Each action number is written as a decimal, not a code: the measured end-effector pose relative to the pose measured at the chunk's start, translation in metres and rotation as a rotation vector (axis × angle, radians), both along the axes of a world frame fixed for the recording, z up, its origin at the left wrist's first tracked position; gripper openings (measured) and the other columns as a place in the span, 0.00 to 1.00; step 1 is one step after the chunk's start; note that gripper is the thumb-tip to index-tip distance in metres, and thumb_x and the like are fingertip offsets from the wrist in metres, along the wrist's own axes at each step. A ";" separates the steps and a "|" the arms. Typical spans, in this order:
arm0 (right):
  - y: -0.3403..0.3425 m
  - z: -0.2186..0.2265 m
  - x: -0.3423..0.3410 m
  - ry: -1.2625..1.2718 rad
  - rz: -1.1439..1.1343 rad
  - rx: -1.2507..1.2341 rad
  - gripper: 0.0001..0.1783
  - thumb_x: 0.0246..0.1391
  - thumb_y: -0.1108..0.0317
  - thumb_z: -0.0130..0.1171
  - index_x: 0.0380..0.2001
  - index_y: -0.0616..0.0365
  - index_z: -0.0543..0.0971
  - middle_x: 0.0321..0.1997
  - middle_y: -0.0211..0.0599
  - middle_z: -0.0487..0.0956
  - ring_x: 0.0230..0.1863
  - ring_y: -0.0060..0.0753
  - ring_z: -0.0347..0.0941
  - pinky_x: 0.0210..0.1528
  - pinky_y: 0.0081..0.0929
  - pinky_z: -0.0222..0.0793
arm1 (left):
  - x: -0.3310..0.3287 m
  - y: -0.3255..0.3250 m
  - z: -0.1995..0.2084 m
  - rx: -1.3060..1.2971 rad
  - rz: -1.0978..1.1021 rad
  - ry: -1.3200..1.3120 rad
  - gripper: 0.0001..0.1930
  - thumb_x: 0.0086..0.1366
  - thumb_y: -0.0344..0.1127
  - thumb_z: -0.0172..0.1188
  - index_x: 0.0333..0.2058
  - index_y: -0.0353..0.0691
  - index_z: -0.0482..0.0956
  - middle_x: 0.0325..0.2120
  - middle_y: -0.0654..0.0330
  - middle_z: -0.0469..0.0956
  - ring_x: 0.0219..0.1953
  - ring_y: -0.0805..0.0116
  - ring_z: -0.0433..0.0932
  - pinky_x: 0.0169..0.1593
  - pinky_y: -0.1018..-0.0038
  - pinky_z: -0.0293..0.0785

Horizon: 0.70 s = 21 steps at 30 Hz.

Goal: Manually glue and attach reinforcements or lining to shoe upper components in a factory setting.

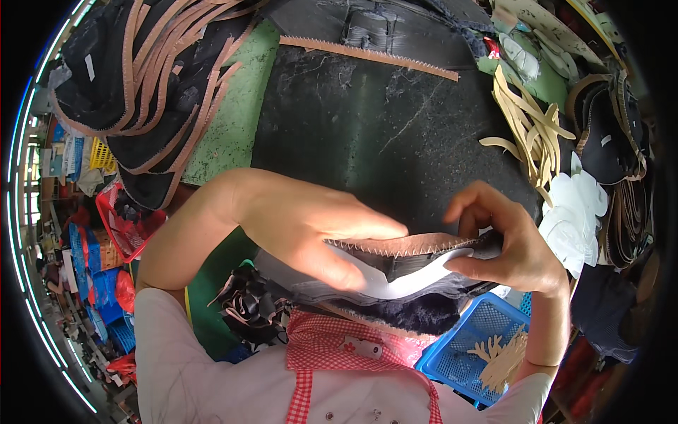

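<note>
A black shoe upper [424,266] with a brown, zigzag-stitched edge is held up between my hands, close to my apron. A smooth white curved stiffener [406,284] lies along its near side, and dark fuzzy lining shows below. My left hand [300,230] grips the left part, fingers stretched along the brown edge and thumb on the white piece. On the right end, my right hand [510,244] pinches the piece, thumb against the white tip and fingers curled behind. Some of the upper is hidden under both hands.
A dark work board [381,134] carries a brown zigzag strip [367,58]. Stacked black uppers [155,106] lie far left, more uppers [611,134] far right. Cream strips [526,124] and white pieces [568,215] sit right. A blue basket [441,360] stands near right, black scraps [251,304] near left.
</note>
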State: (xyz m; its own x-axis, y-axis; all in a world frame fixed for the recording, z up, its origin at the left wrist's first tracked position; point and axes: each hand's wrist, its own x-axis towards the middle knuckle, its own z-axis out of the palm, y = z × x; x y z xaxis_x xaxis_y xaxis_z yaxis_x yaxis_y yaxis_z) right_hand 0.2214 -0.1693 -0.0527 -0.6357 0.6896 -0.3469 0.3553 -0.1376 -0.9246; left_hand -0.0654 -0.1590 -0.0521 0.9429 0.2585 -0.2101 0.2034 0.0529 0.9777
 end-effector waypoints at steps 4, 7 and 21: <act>-0.003 -0.007 0.006 0.003 0.078 -0.033 0.13 0.47 0.73 0.72 0.37 0.62 0.81 0.29 0.28 0.78 0.34 0.15 0.74 0.33 0.21 0.67 | 0.018 -0.005 0.001 0.222 0.135 0.221 0.16 0.61 0.42 0.70 0.35 0.34 0.79 0.24 0.51 0.79 0.23 0.59 0.77 0.30 0.69 0.71; -0.006 0.009 0.004 -0.065 -0.002 -0.114 0.10 0.47 0.74 0.71 0.32 0.64 0.80 0.29 0.29 0.78 0.32 0.16 0.74 0.30 0.21 0.65 | 0.019 -0.010 0.002 0.478 0.258 0.227 0.15 0.63 0.42 0.69 0.32 0.36 0.79 0.18 0.51 0.73 0.17 0.55 0.72 0.25 0.68 0.67; -0.011 0.034 -0.003 -0.085 -0.088 0.289 0.16 0.40 0.73 0.75 0.32 0.63 0.79 0.26 0.37 0.76 0.27 0.26 0.72 0.31 0.25 0.66 | 0.017 -0.004 0.001 0.688 0.398 0.299 0.11 0.62 0.36 0.68 0.39 0.36 0.83 0.20 0.49 0.79 0.19 0.54 0.78 0.25 0.67 0.71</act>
State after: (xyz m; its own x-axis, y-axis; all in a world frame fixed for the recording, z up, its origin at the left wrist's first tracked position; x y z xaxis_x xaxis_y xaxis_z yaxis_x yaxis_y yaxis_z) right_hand 0.2183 -0.1807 -0.0186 -0.5465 0.8184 -0.1779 0.4315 0.0931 -0.8973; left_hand -0.0487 -0.1629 -0.0511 0.6845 0.7205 -0.1111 0.5508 -0.4113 0.7263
